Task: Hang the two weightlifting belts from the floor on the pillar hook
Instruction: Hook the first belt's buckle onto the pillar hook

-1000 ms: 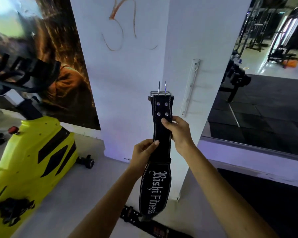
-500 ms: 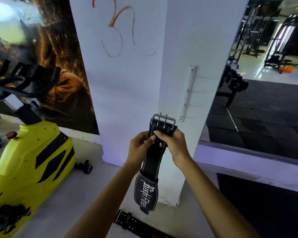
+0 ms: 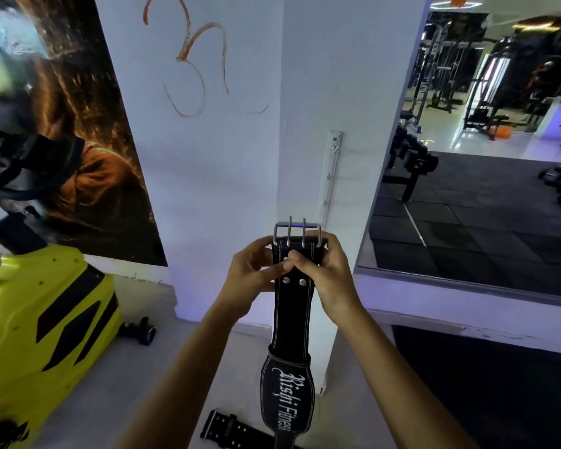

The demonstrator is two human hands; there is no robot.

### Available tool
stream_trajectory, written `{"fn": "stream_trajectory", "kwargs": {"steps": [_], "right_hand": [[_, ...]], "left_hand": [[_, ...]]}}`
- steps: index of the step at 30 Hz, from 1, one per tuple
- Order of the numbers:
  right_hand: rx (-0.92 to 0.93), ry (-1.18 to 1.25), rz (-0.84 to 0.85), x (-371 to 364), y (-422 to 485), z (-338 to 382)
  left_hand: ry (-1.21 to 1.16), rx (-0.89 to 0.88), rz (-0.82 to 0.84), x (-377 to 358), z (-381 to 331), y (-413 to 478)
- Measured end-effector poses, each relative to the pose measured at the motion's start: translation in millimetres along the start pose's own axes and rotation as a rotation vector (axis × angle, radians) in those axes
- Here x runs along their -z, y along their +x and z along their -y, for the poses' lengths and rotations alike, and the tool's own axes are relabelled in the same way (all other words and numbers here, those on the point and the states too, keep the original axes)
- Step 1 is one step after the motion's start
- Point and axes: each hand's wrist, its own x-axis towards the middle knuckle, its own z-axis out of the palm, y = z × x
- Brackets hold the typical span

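Observation:
A black weightlifting belt [image 3: 291, 322] with white lettering hangs upright in front of me, its two-pronged metal buckle [image 3: 297, 230] at the top. My left hand [image 3: 251, 275] and my right hand [image 3: 327, 273] both grip its top end just under the buckle. The white hook rail [image 3: 331, 171] is fixed to the white pillar [image 3: 337, 76], above and slightly right of the buckle, not touching it. A second black belt [image 3: 230, 431] with rows of holes lies on the floor at the pillar's foot, partly hidden behind the hanging belt.
A yellow exercise bike [image 3: 39, 322] stands close on the left, with a small dumbbell [image 3: 140, 330] on the floor beside it. A large wall mirror [image 3: 483, 157] on the right reflects gym machines and dumbbells. A low white ledge [image 3: 467, 306] runs under the mirror.
My hands have slid up the belt to just under the buckle. The belt now sits lower against the pillar, with the hook rail above the buckle.

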Motion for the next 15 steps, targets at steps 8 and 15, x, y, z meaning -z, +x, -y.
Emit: {"fn": "stream_trajectory", "kwargs": {"steps": [8, 15], "right_hand": [[0.059, -0.232, -0.183, 20.3, -5.2, -3.3], [0.096, -0.001, -0.143, 33.3, -14.2, 16.1]], "left_hand": [[0.014, -0.058, -0.017, -19.3, 7.6, -6.8], [0.035, -0.111, 0.030, -35.5, -5.1, 2.4]]}}
